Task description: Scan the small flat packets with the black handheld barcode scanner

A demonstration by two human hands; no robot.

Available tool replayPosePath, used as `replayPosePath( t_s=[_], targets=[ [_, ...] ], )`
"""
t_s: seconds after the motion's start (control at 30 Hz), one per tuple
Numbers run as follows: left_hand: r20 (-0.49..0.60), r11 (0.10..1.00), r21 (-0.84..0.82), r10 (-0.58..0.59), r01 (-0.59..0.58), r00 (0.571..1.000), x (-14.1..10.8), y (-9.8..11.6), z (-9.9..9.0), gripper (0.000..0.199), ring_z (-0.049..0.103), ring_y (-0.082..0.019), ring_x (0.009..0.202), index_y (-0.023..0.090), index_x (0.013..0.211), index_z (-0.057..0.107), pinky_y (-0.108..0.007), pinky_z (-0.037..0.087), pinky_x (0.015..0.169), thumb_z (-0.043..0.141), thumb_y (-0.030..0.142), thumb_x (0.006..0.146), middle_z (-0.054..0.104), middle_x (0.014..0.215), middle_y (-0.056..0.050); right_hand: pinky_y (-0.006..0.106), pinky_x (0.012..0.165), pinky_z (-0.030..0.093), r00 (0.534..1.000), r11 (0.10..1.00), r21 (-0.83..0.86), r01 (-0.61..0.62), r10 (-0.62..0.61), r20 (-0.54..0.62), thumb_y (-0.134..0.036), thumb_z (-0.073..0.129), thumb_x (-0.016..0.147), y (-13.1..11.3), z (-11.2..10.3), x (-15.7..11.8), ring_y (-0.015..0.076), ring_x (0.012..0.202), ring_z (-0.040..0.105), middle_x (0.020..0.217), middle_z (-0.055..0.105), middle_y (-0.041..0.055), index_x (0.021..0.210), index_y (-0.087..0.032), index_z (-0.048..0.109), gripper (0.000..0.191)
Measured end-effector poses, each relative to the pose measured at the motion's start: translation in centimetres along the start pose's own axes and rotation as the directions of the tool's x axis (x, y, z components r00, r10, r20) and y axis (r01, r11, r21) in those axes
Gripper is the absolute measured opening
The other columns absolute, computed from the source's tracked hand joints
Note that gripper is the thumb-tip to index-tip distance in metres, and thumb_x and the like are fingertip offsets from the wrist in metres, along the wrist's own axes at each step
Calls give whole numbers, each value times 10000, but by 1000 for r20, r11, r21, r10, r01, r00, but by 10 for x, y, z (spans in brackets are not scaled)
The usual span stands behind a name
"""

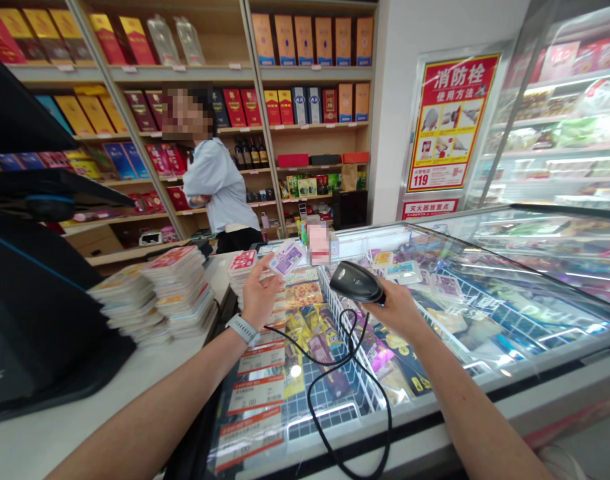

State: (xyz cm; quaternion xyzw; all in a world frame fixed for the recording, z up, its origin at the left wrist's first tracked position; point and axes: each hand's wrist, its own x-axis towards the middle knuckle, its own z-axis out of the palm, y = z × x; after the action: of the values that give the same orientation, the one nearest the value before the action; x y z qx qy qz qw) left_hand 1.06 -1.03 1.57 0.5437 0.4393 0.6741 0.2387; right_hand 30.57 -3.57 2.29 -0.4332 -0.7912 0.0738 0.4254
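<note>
Head view has the left hand pinching a small purple-and-white card near its edge, above the freezer top, while the right hand is closed around a black handheld scanner, its rounded end turned toward the card. Each grip is occupied. With so little of the card between the fingers, a nudge from the scanner could flick it onto the glass, where it might slide in with the loose cards lying to the right and be mixed up with them.

The scanner's black cable is the likelier nuisance: it crosses itself in loops between the two forearms, so a quick pull could tighten a loop, snag the left wrist or jerk the scanner off its aim. Glare on the glass and the card's shiny face could also spoil a reading if the tilt is poor.

Two tall, uneven stacks of cards stand on the white tabletop near the left forearm, and a careless elbow or sleeve could topple them. A shorter stack sits just beside the left hand, where a knuckle could knock it askew.
</note>
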Motion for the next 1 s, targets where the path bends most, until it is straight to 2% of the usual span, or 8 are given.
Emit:
replayPosePath(
  t_s=[1.0],
  targets=[
    [-5, 1000, -16, -7, 7, 1000, 0, 1, 0, 576, 693, -124, 783, 235, 1288, 551, -228, 588, 686, 684, 170, 731, 627, 1249, -78, 306, 698, 477, 1000, 1000, -6, -14, 14, -3, -283, 609, 763, -1, -1, 1, 233, 801, 672, 902, 732, 49, 1047, -209, 661, 299]
  ],
)
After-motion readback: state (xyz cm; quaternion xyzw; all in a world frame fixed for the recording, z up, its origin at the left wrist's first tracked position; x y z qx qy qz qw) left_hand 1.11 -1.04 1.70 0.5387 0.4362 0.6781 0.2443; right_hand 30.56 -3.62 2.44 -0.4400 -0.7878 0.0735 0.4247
